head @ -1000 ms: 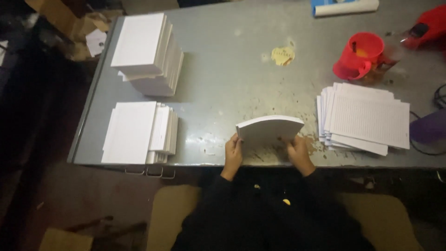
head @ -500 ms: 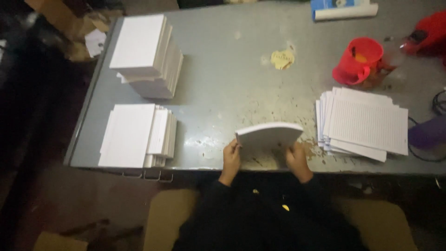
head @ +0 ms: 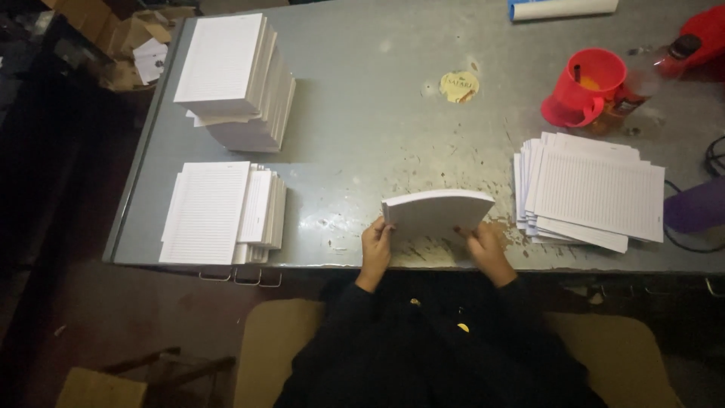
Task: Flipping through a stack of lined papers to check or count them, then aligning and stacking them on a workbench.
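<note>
A seated person in dark sleeves holds a thick bundle of white sheets [head: 438, 213] on edge at the near side of a grey metal table [head: 362, 136], the top of the bundle bowed into an arch. The left hand [head: 375, 245] grips its left end, fingers closed round the edge; the right hand [head: 485, 248] clasps the right end the same way. Just beside the bundle to the right lies a fanned pile of ruled sheets [head: 593, 189]. Across the table on the left stand a tall stack of ruled pads [head: 234, 79] and, nearer the front edge, a low stack [head: 219, 213]. A red plastic jug [head: 583, 87] and a round yellowish sticker [head: 458, 85] sit farther back.
</note>
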